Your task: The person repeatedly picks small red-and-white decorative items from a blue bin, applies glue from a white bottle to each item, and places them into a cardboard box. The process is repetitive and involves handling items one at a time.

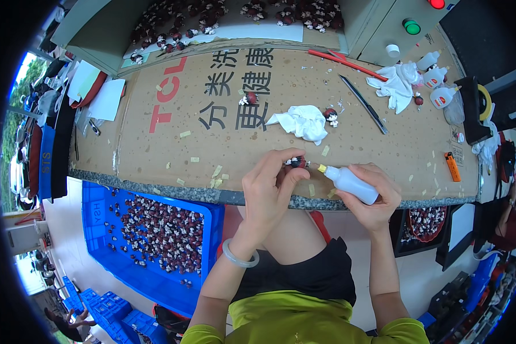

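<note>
My left hand (pixel 268 182) pinches a small dark red and white figurine part (pixel 297 162) between thumb and fingers, just above the near edge of the bench. In my right hand (pixel 378 192) is a white squeeze bottle (pixel 354 184) with a yellow collar, tilted so its thin nozzle points at the small part. The tip is very close to the part; whether they touch I cannot tell. Beyond my hands lies a crumpled white tissue (pixel 304 122), with one similar figurine part (pixel 331 116) beside it and another (pixel 250 98) farther left.
Cardboard (pixel 143 152) covers the bench. A black pen-like tool (pixel 364 104), a red stick (pixel 350 65), several white bottles (pixel 443 96) and an orange lighter (pixel 453 166) lie to the right. A blue crate (pixel 212 229) of similar parts stands below left; a grey machine opening (pixel 92 43) is behind.
</note>
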Action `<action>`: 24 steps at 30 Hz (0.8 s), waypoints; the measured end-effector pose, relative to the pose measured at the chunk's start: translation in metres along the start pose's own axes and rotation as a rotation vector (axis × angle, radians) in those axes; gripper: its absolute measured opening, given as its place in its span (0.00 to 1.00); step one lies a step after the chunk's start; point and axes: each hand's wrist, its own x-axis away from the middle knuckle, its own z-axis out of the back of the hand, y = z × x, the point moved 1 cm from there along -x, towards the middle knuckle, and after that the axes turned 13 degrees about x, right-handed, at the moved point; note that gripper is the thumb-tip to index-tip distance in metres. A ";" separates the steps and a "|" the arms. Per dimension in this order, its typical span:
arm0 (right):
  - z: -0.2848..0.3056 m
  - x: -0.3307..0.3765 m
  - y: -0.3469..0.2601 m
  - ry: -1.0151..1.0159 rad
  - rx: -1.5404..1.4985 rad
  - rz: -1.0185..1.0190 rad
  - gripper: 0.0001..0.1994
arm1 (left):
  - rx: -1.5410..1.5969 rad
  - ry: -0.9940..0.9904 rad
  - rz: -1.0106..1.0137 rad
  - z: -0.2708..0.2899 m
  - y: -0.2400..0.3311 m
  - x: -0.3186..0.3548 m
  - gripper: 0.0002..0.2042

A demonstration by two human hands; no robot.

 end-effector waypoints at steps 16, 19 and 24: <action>-0.003 0.001 0.003 0.024 -0.008 0.066 0.23 | -0.020 -0.003 -0.036 0.001 0.003 -0.002 0.12; -0.004 0.001 0.004 0.036 -0.006 0.086 0.23 | -0.011 0.006 -0.060 0.001 0.003 -0.002 0.11; -0.004 0.001 0.003 0.034 0.004 0.088 0.22 | 0.003 0.009 -0.069 0.000 0.002 -0.003 0.10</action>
